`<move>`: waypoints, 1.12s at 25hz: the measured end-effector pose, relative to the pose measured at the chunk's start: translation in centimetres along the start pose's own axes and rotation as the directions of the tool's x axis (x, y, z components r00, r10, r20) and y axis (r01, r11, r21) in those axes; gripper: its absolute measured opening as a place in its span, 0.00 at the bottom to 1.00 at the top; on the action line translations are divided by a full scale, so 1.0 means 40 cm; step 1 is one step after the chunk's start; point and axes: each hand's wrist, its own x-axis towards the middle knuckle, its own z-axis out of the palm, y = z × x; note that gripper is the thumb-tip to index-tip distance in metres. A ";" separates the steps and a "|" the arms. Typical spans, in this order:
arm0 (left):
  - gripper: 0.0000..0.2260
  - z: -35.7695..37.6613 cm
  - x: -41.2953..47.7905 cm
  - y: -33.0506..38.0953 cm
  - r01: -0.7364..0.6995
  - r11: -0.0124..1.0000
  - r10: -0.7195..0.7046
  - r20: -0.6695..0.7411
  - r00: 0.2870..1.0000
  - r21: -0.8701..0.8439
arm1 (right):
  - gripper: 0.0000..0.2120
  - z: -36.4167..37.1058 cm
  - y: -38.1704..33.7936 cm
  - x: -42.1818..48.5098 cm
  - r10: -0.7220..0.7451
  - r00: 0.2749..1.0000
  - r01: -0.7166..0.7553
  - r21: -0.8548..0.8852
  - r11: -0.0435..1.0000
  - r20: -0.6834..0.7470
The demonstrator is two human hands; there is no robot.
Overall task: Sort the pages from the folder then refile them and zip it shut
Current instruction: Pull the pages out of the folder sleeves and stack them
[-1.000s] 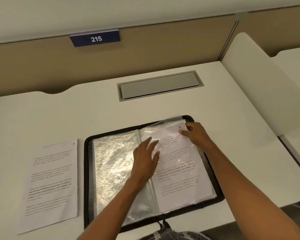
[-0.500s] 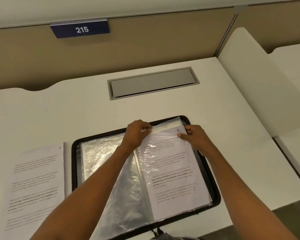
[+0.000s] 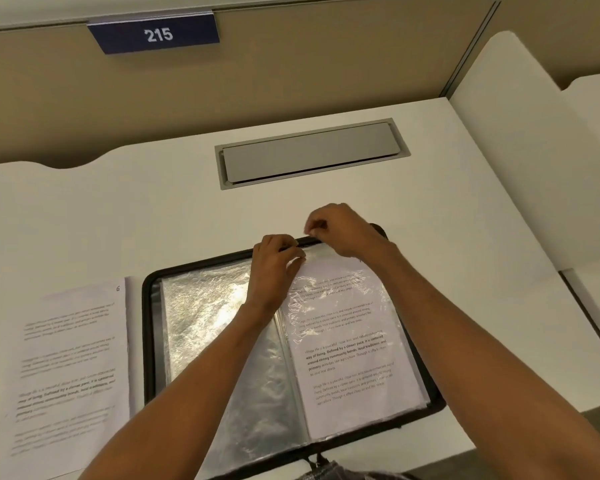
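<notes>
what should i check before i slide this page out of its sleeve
1. The folder lies open and flat on the desk: ok.
2. The left hand pinches the top edge of the sleeve: ok.
3. The right hand pinches the page at its top: ok.
4. Bare desk beyond the folder, up to the grey hatch, for the page to slide out: ok.
5. The page's number, to sort it against the loose page marked 6: cannot tell, the hands cover that corner.
</notes>
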 end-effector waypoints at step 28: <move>0.17 0.100 -0.346 0.176 0.035 0.999 -0.037 0.245 0.969 0.011 | 0.03 0.055 0.005 0.051 0.009 0.940 0.125 -0.370 0.920 0.340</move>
